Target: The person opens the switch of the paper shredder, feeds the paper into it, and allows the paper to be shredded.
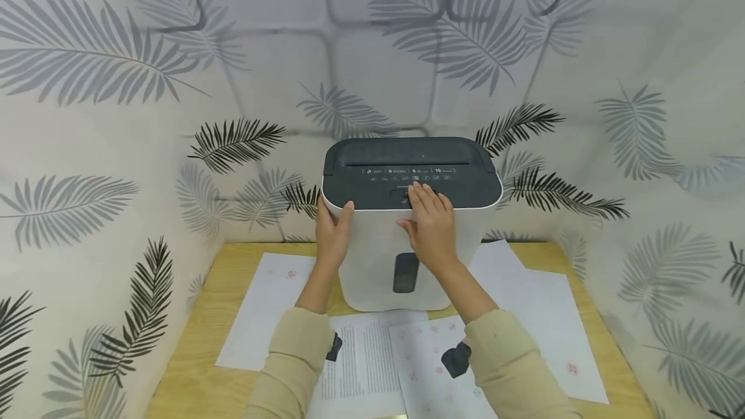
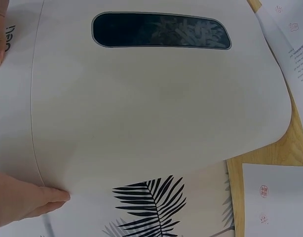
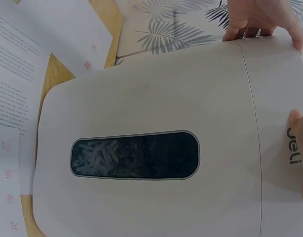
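Note:
A paper shredder (image 1: 369, 244) with a white body and dark grey top stands upright on the table. My left hand (image 1: 333, 231) grips its upper left side, the thumb at the front edge and the fingers around the side. My right hand (image 1: 433, 228) rests on the front of the top, its fairly straight fingertips at the small switch (image 1: 399, 194) and partly covering it. The thumb lies by the front logo (image 3: 294, 146). Paper strips show behind the dark window (image 3: 136, 155) in the right wrist view.
Printed sheets (image 1: 363, 367) lie in front of the shredder on the wooden table (image 1: 198, 367). A sheet (image 1: 268, 309) lies at the left and more sheets (image 1: 561, 328) at the right. A leaf-patterned wall covering (image 1: 372, 83) stands close behind.

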{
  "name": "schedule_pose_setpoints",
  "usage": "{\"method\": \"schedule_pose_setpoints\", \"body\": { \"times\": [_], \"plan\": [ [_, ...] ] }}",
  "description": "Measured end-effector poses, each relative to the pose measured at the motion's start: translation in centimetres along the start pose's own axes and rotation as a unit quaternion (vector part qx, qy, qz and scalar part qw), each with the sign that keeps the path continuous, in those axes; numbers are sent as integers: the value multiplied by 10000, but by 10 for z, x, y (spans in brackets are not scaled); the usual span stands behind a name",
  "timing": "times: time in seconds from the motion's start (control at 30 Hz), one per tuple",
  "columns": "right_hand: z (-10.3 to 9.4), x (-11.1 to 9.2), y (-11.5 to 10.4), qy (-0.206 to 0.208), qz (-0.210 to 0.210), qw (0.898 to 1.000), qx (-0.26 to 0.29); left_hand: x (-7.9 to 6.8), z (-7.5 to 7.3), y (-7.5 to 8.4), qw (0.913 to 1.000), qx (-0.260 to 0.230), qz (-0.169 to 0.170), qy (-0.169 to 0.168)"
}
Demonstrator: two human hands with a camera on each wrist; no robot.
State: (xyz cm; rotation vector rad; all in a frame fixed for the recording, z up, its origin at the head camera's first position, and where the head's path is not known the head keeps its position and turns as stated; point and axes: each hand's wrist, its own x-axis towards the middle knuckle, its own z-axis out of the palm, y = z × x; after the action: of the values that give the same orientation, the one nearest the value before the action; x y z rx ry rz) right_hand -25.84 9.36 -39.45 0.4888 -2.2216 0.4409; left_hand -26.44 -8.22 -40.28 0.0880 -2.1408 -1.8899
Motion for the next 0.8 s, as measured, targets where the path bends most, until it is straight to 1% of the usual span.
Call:
{"method": "schedule_pose_setpoints", "body": {
  "times": [0.3, 0.5, 0.67, 0.8],
  "plan": [
    [1, -1, 2, 26, -26, 10000, 3, 2, 3, -4, 9999, -3, 49, 155],
    [2, -4, 2, 54, -34, 10000, 4, 0, 3, -5, 9998, 23, 78, 177],
    [1, -5, 0, 44, -30, 10000, 51, -1, 3, -6, 9995, 27, 148, 278],
    [2, -5, 0, -26, 40, 10000, 40, 0, 3, -6, 9994, 71, 223, 243]
  ]
}}
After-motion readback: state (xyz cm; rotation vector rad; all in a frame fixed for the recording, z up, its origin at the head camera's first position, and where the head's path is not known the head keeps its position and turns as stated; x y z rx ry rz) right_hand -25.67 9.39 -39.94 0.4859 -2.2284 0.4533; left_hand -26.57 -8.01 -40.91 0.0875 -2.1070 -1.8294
